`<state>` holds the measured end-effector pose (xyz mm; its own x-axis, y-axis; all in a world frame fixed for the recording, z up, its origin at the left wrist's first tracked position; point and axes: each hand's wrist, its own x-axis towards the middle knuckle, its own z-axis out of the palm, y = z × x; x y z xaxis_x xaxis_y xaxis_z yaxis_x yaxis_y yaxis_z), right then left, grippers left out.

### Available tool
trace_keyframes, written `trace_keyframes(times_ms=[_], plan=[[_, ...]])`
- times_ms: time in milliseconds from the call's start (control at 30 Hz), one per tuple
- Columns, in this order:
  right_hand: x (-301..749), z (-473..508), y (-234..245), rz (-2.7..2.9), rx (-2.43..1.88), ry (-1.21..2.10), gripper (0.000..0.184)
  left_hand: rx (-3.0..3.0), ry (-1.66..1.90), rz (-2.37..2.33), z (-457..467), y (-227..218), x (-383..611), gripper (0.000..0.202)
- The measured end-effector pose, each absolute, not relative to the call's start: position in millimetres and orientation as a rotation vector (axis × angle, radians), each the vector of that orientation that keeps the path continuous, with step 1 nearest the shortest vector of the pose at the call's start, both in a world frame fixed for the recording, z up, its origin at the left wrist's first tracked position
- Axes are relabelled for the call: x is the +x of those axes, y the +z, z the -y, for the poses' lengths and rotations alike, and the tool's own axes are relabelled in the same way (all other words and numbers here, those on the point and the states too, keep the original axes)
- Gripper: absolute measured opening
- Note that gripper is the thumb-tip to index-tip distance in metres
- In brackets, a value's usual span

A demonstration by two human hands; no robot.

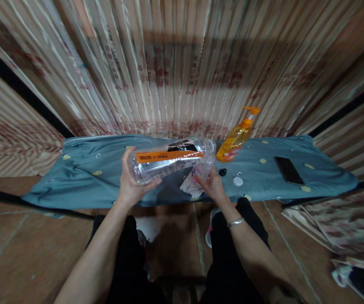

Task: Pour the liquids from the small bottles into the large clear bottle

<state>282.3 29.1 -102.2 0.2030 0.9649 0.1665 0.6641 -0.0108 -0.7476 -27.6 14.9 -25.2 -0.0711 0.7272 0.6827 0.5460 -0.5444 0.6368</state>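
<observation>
My left hand (133,179) is wrapped round the base of a large clear plastic bottle (169,158) with an orange and silver label. The bottle lies tilted nearly level, its uncapped mouth pointing right. My right hand (212,185) grips a small clear bottle (204,169) with a pinkish label, just below the large bottle's neck. Whether the two mouths touch, I cannot tell. Beneath the small bottle is a whitish crumpled piece (188,185), perhaps tissue or a wrapper. A black cap (222,172) and a white cap (238,181) lie to the right of my right hand.
An orange pump bottle of yellow liquid (235,139) stands behind the caps. Farther right lies a black phone (288,170). A teal patterned cloth (90,177) covers the narrow table. Pleated curtains (175,76) hang behind, with dark frame poles (26,90) at the sides.
</observation>
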Motion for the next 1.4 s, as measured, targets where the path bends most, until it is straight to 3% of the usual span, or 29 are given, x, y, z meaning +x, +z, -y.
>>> trace_keyframes(times_ms=[600,1400], plan=[[283.5,-30.4,-107.9,1.517,-1.693,0.472,0.068,2.003,1.683,-1.370,-16.0,-25.7,-28.7,0.120],[283.2,-27.9,-106.0,1.503,-1.671,0.493,0.078,2.036,1.674,-1.388,-14.6,-24.9,-27.5,0.119]])
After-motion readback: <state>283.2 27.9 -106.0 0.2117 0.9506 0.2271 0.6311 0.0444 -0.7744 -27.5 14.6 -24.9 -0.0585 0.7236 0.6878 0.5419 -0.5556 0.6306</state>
